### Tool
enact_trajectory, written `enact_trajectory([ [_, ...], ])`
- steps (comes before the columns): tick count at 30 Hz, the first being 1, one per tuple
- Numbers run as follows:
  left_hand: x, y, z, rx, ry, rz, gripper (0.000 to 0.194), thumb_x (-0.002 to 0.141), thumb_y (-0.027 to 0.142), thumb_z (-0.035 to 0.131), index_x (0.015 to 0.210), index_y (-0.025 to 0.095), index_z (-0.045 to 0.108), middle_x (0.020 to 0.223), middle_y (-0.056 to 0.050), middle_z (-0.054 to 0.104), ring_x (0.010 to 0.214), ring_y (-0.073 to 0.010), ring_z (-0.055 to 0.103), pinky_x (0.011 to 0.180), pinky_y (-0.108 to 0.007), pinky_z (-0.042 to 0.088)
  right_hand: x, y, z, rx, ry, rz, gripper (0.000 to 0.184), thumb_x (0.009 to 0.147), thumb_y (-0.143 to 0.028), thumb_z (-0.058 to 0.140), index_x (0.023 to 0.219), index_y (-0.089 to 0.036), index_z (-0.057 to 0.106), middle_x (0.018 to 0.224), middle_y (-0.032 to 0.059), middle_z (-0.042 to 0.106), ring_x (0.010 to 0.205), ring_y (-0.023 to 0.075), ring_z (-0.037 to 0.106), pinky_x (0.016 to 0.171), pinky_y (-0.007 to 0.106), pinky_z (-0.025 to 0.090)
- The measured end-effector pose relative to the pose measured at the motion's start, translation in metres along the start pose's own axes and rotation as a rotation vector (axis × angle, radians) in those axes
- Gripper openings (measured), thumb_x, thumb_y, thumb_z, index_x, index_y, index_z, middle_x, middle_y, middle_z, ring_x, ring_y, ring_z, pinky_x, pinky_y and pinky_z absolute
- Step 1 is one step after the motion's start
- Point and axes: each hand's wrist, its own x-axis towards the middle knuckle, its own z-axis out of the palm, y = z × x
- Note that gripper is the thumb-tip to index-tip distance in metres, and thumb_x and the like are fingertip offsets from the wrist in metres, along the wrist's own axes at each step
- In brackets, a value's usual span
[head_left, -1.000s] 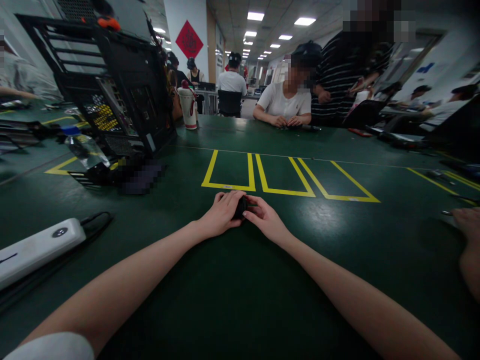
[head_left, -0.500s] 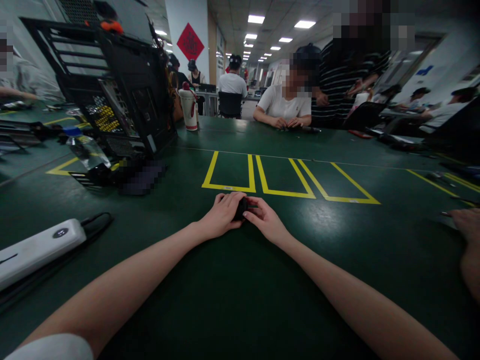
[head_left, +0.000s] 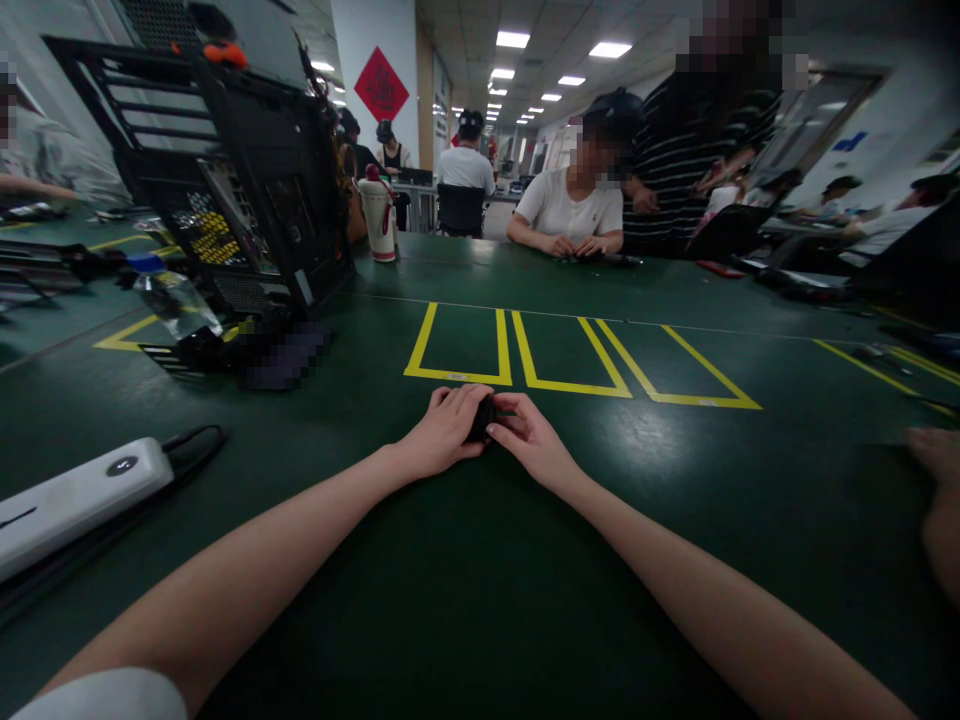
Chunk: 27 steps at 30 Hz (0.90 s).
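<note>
Between my two hands is a small black object (head_left: 482,420), mostly covered by fingers, so its kind is hard to make out. My left hand (head_left: 446,425) is closed over its left side, fingers across the top and thumb toward me. From the other side, my right hand (head_left: 529,435) pinches its right edge with thumb and fingertips. Both hands rest low over the green table (head_left: 480,580), just in front of the yellow tape outlines (head_left: 469,378).
A black computer case (head_left: 262,190) stands at the left, with a water bottle (head_left: 176,300) beside it. Nearer lies a white power bank (head_left: 82,505) with a cable. A paper cup (head_left: 379,220) stands farther back. Another person's hand (head_left: 934,455) is at the right edge; a co-worker (head_left: 574,215) sits opposite.
My hands and the black object stay almost still. At the right edge, the other person's hand has shifted slightly.
</note>
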Motion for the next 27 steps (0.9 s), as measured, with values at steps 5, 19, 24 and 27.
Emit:
enact_trajectory([
  [5, 0.0002, -0.0003, 0.0005, 0.010, 0.002, -0.003, 0.061, 0.075, 0.022, 0.060, 0.125, 0.018, 0.025, 0.125, -0.012, 0.045, 0.115, -0.0266, 0.043, 0.098, -0.046, 0.027, 0.0004, 0.0017, -0.0012, -0.004, -0.035, 0.011, 0.033, 0.079, -0.025, 0.057, 0.111, -0.025, 0.047, 0.114, 0.0042, 0.053, 0.104, 0.0199, 0.055, 0.090, 0.041, 0.047],
  [19, 0.0003, 0.0005, -0.0016, -0.010, -0.009, -0.004, 0.059, 0.078, 0.025, 0.058, 0.126, 0.019, 0.024, 0.126, -0.012, 0.044, 0.116, -0.0265, 0.043, 0.099, -0.046, 0.027, -0.0013, -0.0019, -0.0012, -0.056, -0.017, 0.031, 0.035, 0.081, -0.027, 0.055, 0.114, -0.026, 0.045, 0.119, 0.0046, 0.050, 0.105, 0.0201, 0.054, 0.091, 0.042, 0.046],
  [24, 0.0003, 0.0007, -0.0008, -0.005, 0.002, -0.006, 0.059, 0.076, 0.023, 0.059, 0.124, 0.019, 0.025, 0.125, -0.012, 0.045, 0.116, -0.0266, 0.043, 0.098, -0.046, 0.028, -0.0014, -0.0006, 0.0003, 0.006, -0.032, -0.009, 0.029, 0.080, -0.027, 0.056, 0.107, -0.026, 0.048, 0.111, 0.0025, 0.054, 0.102, 0.0189, 0.057, 0.088, 0.039, 0.049],
  [27, 0.0002, 0.0006, -0.0005, 0.001, 0.005, 0.000, 0.059, 0.076, 0.023, 0.059, 0.125, 0.019, 0.025, 0.125, -0.012, 0.045, 0.116, -0.0265, 0.043, 0.098, -0.046, 0.027, -0.0015, 0.0001, 0.0011, 0.035, -0.026, -0.023, 0.025, 0.079, -0.024, 0.057, 0.102, -0.026, 0.048, 0.107, 0.0012, 0.055, 0.102, 0.0183, 0.057, 0.086, 0.037, 0.050],
])
